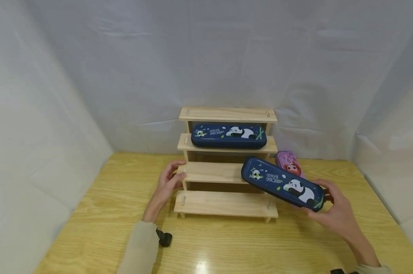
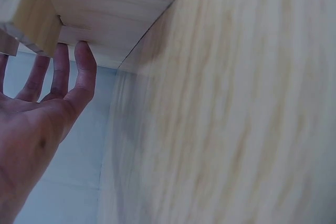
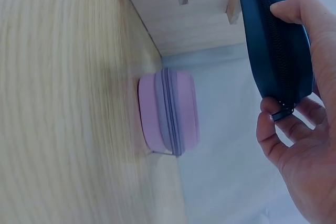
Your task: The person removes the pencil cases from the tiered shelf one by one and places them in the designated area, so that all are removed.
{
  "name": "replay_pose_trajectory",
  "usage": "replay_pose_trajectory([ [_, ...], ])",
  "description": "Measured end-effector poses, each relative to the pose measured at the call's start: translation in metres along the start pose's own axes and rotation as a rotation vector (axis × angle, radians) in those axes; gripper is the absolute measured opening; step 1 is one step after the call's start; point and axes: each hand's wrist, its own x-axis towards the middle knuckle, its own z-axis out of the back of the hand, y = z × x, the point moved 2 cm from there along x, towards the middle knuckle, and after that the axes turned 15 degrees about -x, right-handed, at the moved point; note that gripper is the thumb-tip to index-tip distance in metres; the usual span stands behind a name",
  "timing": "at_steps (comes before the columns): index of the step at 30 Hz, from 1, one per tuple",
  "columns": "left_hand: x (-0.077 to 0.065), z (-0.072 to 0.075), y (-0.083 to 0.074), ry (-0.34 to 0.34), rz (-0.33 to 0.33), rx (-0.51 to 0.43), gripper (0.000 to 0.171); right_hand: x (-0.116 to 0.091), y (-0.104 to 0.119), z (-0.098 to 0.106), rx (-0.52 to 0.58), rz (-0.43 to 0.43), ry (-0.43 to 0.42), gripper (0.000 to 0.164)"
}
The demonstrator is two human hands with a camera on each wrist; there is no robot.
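Navy panda-print zip case [image 1: 278, 183]: off table, aslant, left end at right side of upright four-tier wooden rack [image 1: 223, 203].

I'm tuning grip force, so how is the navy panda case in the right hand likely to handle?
The navy panda case is probably fairly stiff: gripped near one end by the right hand, it shows no visible bend. Its smooth-looking top may be somewhat slippery. Its broad, flattish shape suggests it shouldn't roll easily once laid flat.
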Motion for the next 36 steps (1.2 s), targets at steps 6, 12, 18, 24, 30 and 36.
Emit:
replay_pose_trajectory([
  [6,0.000,-0.001,0.000,-0.009,-0.004,0.006,0.039,-0.005,-0.007,0.004,-0.033,-0.043,0.008,0.083],
  [12,0.000,-0.001,0.000,-0.010,-0.002,0.006,0.039,-0.010,-0.013,0.009,-0.046,-0.069,0.004,0.082],
  [18,0.001,0.000,0.002,-0.011,0.004,0.001,0.039,-0.014,-0.018,0.016,-0.040,-0.087,-0.006,0.083],
  [24,0.000,0.000,0.001,-0.010,0.001,0.011,0.038,-0.018,-0.026,0.021,-0.018,-0.088,-0.050,0.084],
  [30,0.000,0.000,0.002,-0.011,-0.004,0.012,0.039,-0.022,-0.033,0.027,-0.015,-0.100,-0.072,0.084],
  [36,0.001,0.000,0.002,-0.012,-0.004,0.008,0.039,-0.026,-0.041,0.033,-0.033,-0.137,-0.082,0.082],
])
